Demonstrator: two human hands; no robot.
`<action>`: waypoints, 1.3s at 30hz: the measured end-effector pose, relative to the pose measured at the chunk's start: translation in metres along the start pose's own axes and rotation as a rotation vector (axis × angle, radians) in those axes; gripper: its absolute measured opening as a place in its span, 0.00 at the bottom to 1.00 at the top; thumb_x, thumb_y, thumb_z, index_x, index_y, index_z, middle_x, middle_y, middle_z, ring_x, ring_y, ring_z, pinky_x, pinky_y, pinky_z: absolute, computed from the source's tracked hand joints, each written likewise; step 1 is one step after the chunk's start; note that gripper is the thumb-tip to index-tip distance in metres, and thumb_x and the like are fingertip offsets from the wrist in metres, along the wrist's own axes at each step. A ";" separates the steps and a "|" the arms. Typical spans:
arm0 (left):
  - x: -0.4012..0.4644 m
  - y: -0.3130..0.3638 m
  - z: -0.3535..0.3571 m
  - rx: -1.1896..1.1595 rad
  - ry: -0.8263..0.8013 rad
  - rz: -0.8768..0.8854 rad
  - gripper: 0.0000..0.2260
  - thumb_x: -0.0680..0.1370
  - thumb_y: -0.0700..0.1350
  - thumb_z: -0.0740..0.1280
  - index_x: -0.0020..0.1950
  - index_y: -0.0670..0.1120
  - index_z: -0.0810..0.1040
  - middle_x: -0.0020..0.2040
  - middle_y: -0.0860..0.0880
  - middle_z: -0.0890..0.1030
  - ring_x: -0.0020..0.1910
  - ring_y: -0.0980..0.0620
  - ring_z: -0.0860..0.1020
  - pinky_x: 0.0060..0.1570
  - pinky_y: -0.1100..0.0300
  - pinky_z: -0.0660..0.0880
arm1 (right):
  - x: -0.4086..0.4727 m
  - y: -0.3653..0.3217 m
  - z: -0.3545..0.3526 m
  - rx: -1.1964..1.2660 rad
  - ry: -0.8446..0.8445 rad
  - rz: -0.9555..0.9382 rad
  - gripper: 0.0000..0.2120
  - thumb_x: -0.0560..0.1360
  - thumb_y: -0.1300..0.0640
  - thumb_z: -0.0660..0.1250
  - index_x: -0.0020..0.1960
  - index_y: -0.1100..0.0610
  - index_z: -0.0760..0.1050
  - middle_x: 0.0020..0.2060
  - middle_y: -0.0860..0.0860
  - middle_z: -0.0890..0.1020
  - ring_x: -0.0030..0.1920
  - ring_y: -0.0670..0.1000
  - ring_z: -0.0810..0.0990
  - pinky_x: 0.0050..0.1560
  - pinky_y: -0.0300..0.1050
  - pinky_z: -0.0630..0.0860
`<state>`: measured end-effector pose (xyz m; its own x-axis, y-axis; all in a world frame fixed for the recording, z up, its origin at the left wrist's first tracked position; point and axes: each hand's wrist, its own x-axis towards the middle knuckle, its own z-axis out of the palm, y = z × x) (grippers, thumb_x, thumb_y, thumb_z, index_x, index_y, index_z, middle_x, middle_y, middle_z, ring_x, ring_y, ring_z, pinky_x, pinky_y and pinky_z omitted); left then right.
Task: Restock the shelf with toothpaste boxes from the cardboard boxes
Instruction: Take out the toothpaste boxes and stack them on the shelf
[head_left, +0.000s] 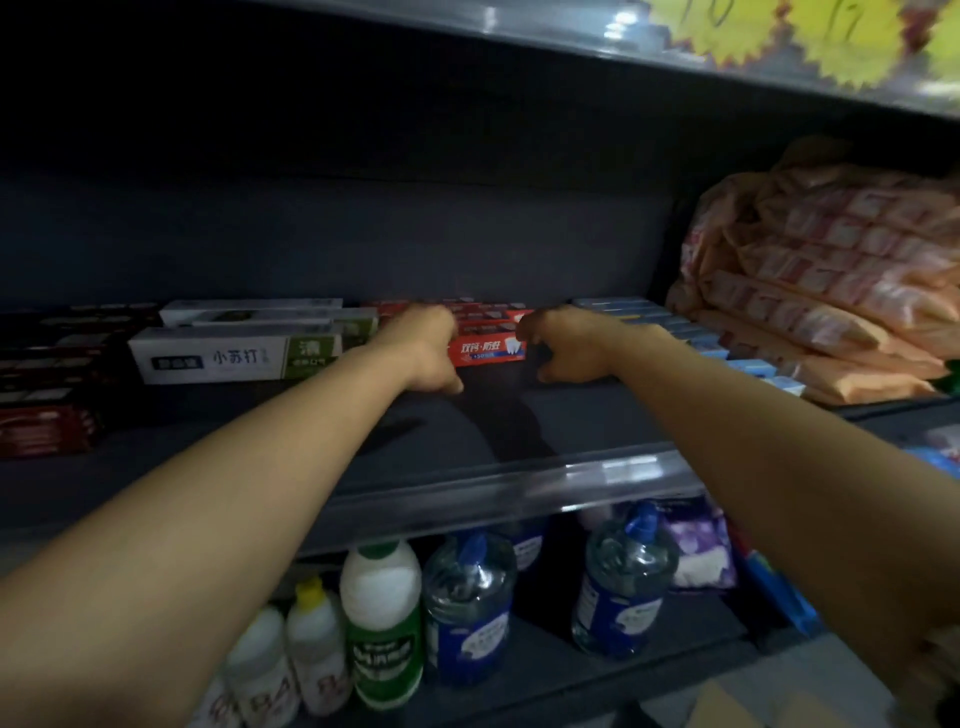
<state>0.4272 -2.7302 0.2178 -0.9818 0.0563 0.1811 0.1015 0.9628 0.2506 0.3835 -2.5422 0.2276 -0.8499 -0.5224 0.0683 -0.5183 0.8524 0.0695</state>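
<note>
Both hands clamp the red box (488, 349): left hand (428, 353) at its 9 o'clock end, right hand (563, 345) at 3, likely squaring it on the shelf (467, 431) beside the white boxes (234, 353).

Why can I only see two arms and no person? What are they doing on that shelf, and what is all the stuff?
The camera sits on the person's head and looks forward and down, so you see just their arms, as if through their eyes. There is only this one picture. They are filling a shop shelf with toothpaste. Both hands hold one red toothpaste box by its ends: the left hand on one side, the right hand on the other. More red boxes lie behind it. Beside it are white and green toothpaste boxes, dark red ones further left, and blue ones to the right. Orange packets are piled at the far right. On the shelf below stand bottles.
</note>
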 end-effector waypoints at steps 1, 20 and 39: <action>-0.007 0.009 0.003 0.017 -0.003 0.017 0.29 0.66 0.51 0.78 0.64 0.44 0.76 0.62 0.45 0.78 0.59 0.45 0.77 0.59 0.53 0.75 | -0.009 0.002 0.000 -0.002 0.012 0.000 0.21 0.70 0.55 0.70 0.62 0.55 0.74 0.57 0.56 0.79 0.56 0.58 0.78 0.55 0.46 0.74; -0.138 0.169 0.130 0.031 -0.146 0.494 0.17 0.66 0.48 0.75 0.50 0.41 0.78 0.50 0.42 0.80 0.49 0.42 0.78 0.44 0.51 0.77 | -0.253 0.046 0.086 -0.058 0.112 0.212 0.23 0.70 0.57 0.68 0.64 0.58 0.71 0.60 0.58 0.76 0.60 0.60 0.75 0.54 0.51 0.72; -0.248 0.089 0.340 0.045 -0.733 0.596 0.17 0.68 0.51 0.76 0.54 0.49 0.77 0.51 0.51 0.77 0.49 0.50 0.77 0.43 0.55 0.77 | -0.353 -0.035 0.305 0.216 -0.314 0.248 0.23 0.72 0.51 0.69 0.66 0.52 0.70 0.59 0.50 0.75 0.57 0.51 0.75 0.54 0.49 0.76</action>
<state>0.6252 -2.5687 -0.1279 -0.6281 0.6798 -0.3787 0.6275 0.7303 0.2700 0.6731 -2.3805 -0.1027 -0.9212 -0.2977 -0.2505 -0.2749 0.9537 -0.1223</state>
